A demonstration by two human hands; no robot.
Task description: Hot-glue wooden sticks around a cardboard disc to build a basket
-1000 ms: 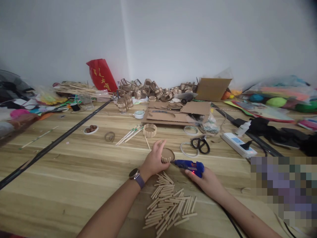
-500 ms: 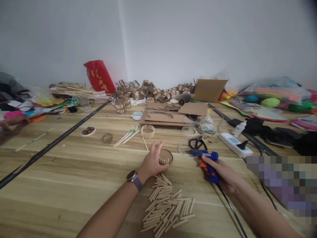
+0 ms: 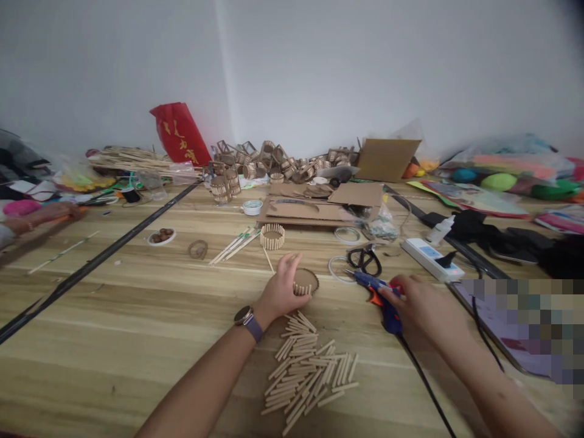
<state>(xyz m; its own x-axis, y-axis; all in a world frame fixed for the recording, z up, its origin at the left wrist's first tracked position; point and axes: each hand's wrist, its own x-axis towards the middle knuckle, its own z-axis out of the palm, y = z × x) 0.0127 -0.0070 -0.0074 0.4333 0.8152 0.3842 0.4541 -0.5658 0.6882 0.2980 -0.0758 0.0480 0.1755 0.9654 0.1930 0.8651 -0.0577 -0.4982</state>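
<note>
The left hand (image 3: 283,292) curls around the left side of a round cardboard base (image 3: 305,280), its thumb by the near edge, where a row of short wooden sticks (image 3: 301,291) stands upright. The base sits near the middle of the wooden table (image 3: 150,316), just beyond a loose pile of cut sticks (image 3: 310,374). To the right, the right hand (image 3: 424,304) has its fingers bent at the back of a blue glue gun (image 3: 373,281); whether it grips the gun firmly cannot be told. The nozzle points left and away, near black-handled scissors (image 3: 378,267) and a white ring (image 3: 333,277). Farther off stands a ring of upright sticks (image 3: 272,243), with cardboard sheets (image 3: 292,213) behind it. A white power strip (image 3: 424,258) lies on the right, and at far left another person's hand (image 3: 57,213) reaches in over the table.
</note>
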